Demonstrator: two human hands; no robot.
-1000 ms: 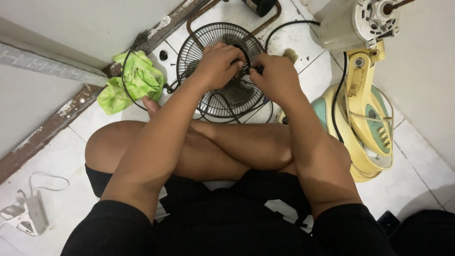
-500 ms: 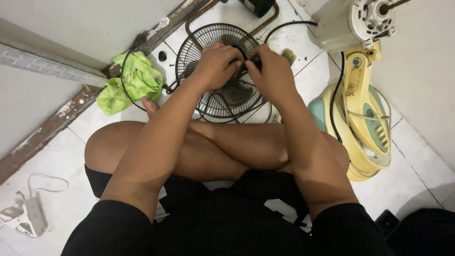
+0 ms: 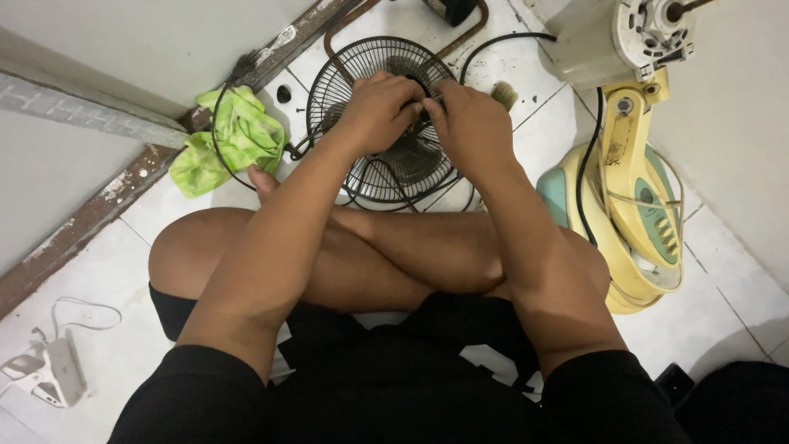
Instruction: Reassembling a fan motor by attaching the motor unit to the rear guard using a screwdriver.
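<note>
Seen from above, a seated person's left hand (image 3: 380, 107) and right hand (image 3: 468, 123) meet over the hub of a black fan grille (image 3: 341, 78) lying on the tiled floor (image 3: 723, 321); fingers pinched together on something hidden; steadying the grille helps; a green cloth (image 3: 234, 136) lies nearby.

the person wears a black short-sleeved top, its sleeves ending above the elbows, and black shorts with a white printed mark on the front, part of it hidden between the arms. both forearms are bare, and so are the legs below the shorts and the one foot that shows. the left hand (image 3: 374, 111) and the right hand (image 3: 468, 123) are bare, with no rings, watch or gloves to be seen.
</note>
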